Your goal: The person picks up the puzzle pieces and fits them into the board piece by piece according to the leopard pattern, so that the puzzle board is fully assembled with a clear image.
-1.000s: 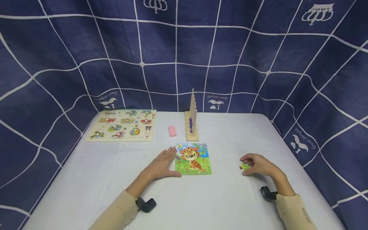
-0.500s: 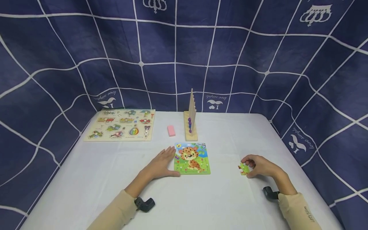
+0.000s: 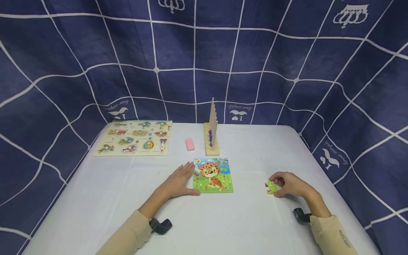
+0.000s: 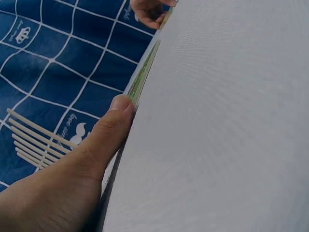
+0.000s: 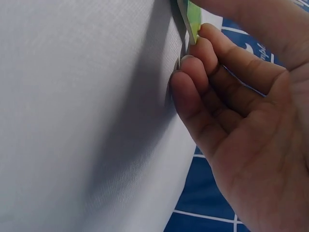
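A square jigsaw puzzle with a cartoon leopard [image 3: 210, 171] lies flat on the white table. My left hand [image 3: 181, 181] rests against its left side with the fingers straight, the thumb at the near left corner. The left wrist view has that thumb [image 4: 108, 133] touching the puzzle's thin edge. Off to the right, my right hand [image 3: 289, 184] pinches a green jigsaw piece [image 3: 271, 187] between thumb and fingers, apart from the puzzle. Seen from the right wrist, only a corner of the piece [image 5: 193, 17] shows at the top; its other fingers are bent near the tablecloth.
Behind the puzzle stands a wooden base with upright pegs [image 3: 213, 134] and some purple and blue beads. Beside it lies a pink block [image 3: 190, 144]. A wooden vehicle picture board [image 3: 135, 139] is at the back left. Blue gridded cloth [image 3: 178, 85] hangs behind the table.
My right hand has shifted slightly, and the piece it pinches has turned so that more of its printed face shows. My left hand keeps its place by the leopard puzzle.
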`<state>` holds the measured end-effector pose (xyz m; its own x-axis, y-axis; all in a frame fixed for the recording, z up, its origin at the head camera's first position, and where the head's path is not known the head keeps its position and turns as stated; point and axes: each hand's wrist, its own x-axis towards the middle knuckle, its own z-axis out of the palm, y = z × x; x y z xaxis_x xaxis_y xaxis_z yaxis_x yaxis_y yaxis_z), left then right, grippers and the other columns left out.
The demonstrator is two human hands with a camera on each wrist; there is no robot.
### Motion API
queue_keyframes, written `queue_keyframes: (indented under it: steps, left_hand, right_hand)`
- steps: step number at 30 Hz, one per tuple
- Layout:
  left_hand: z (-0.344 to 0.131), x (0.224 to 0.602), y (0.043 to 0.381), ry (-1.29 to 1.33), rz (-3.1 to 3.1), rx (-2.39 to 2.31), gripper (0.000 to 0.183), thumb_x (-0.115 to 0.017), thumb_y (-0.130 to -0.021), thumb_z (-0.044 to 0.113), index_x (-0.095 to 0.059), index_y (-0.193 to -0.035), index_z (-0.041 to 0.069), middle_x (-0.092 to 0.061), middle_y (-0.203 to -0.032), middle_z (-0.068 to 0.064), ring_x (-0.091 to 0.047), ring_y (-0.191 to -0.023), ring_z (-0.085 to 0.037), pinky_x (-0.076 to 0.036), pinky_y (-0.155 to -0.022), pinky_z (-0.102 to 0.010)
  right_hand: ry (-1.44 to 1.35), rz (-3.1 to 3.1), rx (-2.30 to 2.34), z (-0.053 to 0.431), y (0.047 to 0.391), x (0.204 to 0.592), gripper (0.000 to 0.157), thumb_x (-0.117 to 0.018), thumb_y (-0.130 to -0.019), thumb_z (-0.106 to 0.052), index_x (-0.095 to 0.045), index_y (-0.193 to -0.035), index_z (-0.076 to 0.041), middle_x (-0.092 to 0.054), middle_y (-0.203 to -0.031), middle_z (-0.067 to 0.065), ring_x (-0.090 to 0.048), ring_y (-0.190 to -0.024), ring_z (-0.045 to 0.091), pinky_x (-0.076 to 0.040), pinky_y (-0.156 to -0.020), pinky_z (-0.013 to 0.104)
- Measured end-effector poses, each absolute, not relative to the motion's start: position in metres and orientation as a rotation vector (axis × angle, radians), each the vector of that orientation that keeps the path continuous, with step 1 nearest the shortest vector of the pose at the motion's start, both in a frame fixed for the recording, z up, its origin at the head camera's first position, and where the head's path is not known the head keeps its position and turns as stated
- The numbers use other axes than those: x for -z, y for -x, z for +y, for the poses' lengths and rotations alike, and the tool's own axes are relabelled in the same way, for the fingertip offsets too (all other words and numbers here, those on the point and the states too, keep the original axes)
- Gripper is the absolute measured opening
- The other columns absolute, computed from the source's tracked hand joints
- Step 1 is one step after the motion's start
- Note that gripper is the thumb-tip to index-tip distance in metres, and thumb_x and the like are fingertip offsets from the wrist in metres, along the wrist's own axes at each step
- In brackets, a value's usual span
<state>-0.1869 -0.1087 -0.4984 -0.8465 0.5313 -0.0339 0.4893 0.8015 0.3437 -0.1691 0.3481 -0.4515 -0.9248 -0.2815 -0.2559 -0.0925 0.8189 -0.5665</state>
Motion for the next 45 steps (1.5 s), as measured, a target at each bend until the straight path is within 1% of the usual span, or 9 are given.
queue_keyframes:
  steps: [7, 13, 17, 24, 29, 41, 45]
  left_hand:
    - [-0.109, 0.498, 0.187, -0.815, 2.853, -0.509, 0.117, -0.058, -0.072, 0.082, -0.023, -0.154, 0.005, -0.015, -0.164, -0.009, -0.012, -0.153, -0.024, -0.013, -0.126, -0.043]
    - [-0.11, 0.498, 0.187, -0.819, 2.85, -0.518, 0.117, -0.058, -0.072, 0.081, -0.023, -0.154, 0.005, -0.015, -0.164, -0.01, -0.013, -0.153, -0.025, -0.013, -0.126, -0.043]
    - [-0.11, 0.499, 0.187, -0.82, 2.851, -0.519, 0.117, -0.058, -0.072, 0.082, -0.023, -0.154, 0.005, -0.015, -0.164, -0.01, -0.013, -0.153, -0.025, -0.014, -0.126, -0.043]
    - [-0.11, 0.5, 0.188, -0.827, 2.856, -0.504, 0.117, -0.056, -0.073, 0.083, -0.022, -0.155, 0.006, -0.015, -0.164, -0.009, -0.012, -0.153, -0.024, -0.013, -0.126, -0.043]
    - [-0.11, 0.501, 0.189, -0.827, 2.857, -0.503, 0.118, -0.056, -0.072, 0.084, -0.022, -0.155, 0.006, -0.015, -0.164, -0.009, -0.012, -0.153, -0.024, -0.013, -0.126, -0.043]
    - [-0.109, 0.501, 0.19, -0.818, 2.857, -0.493, 0.118, -0.056, -0.072, 0.083, -0.021, -0.155, 0.006, -0.013, -0.164, -0.008, -0.012, -0.153, -0.023, -0.012, -0.126, -0.042]
    - [-0.11, 0.502, 0.19, -0.815, 2.862, -0.483, 0.119, -0.055, -0.071, 0.085, -0.022, -0.154, 0.006, -0.013, -0.164, -0.008, -0.012, -0.153, -0.023, -0.013, -0.126, -0.042]
  right_hand:
    - [0.263, 2.687, 0.798, 0.348, 0.168, 0.449, 0.052, -0.09, -0.061, -0.015, -0.067, -0.106, -0.003, -0.057, -0.087, 0.002, -0.05, -0.081, 0.014, -0.044, -0.064, 0.018]
    - [0.302, 2.674, 0.848, 0.347, 0.167, 0.448, 0.051, -0.09, -0.063, -0.016, -0.067, -0.106, -0.001, -0.058, -0.087, 0.003, -0.049, -0.078, 0.011, -0.045, -0.063, 0.017]
    - [0.351, 2.672, 0.878, 0.347, 0.166, 0.449, 0.051, -0.09, -0.064, -0.016, -0.067, -0.106, 0.0, -0.058, -0.087, 0.004, -0.05, -0.077, 0.011, -0.045, -0.062, 0.018]
    - [0.329, 2.67, 0.886, 0.342, 0.167, 0.449, 0.054, -0.09, -0.064, -0.02, -0.066, -0.108, -0.001, -0.059, -0.088, 0.002, -0.052, -0.078, 0.011, -0.048, -0.064, 0.017]
    - [0.336, 2.661, 0.897, 0.338, 0.168, 0.448, 0.053, -0.09, -0.064, -0.018, -0.066, -0.108, 0.0, -0.059, -0.088, 0.003, -0.052, -0.079, 0.013, -0.048, -0.064, 0.018]
    - [0.406, 2.64, 0.926, 0.311, 0.176, 0.443, 0.051, -0.089, -0.066, -0.016, -0.065, -0.109, -0.001, -0.059, -0.088, 0.004, -0.053, -0.079, 0.013, -0.047, -0.064, 0.018]
    - [0.427, 2.634, 0.944, 0.297, 0.18, 0.442, 0.052, -0.089, -0.066, -0.015, -0.065, -0.11, -0.001, -0.059, -0.088, 0.005, -0.052, -0.079, 0.014, -0.047, -0.063, 0.018]
